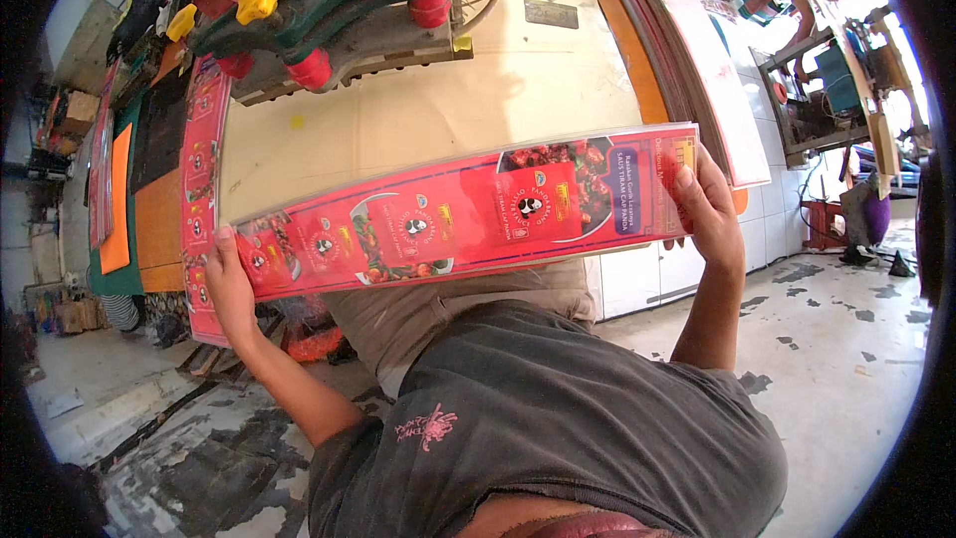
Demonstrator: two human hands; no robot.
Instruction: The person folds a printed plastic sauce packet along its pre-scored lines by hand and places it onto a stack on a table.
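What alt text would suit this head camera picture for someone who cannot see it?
A person's left hand and right hand hold the two ends of a long stack of red printed sheets over a beige worktable. A green machine with yellow and red knobs stands behind.

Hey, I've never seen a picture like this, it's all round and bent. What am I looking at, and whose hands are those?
The picture comes from a wide fisheye camera worn on a person's head, looking down, so straight edges curve. The forearms rising from below are that person's own. The left hand and right hand each grip one end of a long red stack of printed sheets, held over a cream work table. At the table's far edge sits a green machine with red and yellow knobs. More red sheets lie along the table's left side.
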